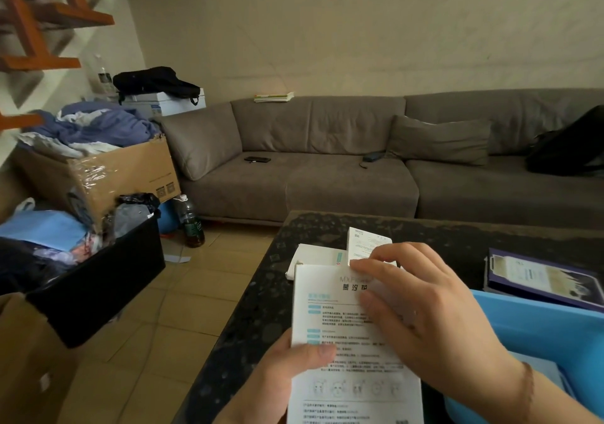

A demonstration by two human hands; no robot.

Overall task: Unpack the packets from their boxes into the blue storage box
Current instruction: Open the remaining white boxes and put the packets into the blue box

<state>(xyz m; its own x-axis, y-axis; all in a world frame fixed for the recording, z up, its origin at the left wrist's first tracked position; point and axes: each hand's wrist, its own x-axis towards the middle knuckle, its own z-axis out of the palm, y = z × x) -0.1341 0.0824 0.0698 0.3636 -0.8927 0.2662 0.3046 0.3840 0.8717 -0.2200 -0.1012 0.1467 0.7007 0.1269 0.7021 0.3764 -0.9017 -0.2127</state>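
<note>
- Our left hand [294,368] grips the white box [343,342] at its 7 o'clock edge; our right hand [421,312] pinches its top flap.
- The box's long axis runs from 6 to 12 o'clock.
- It is over the dark table [248,309]; the blue storage box [539,329] is at 3 o'clock, a grey sofa [327,149] at 12.

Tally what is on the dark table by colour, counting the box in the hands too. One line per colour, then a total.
White boxes: 3, namely the held box, the flat box behind it and the upright box.
Purple box: 1, the purple box at the right.
Blue storage box: 1, the blue storage box.
Total: 5
</note>
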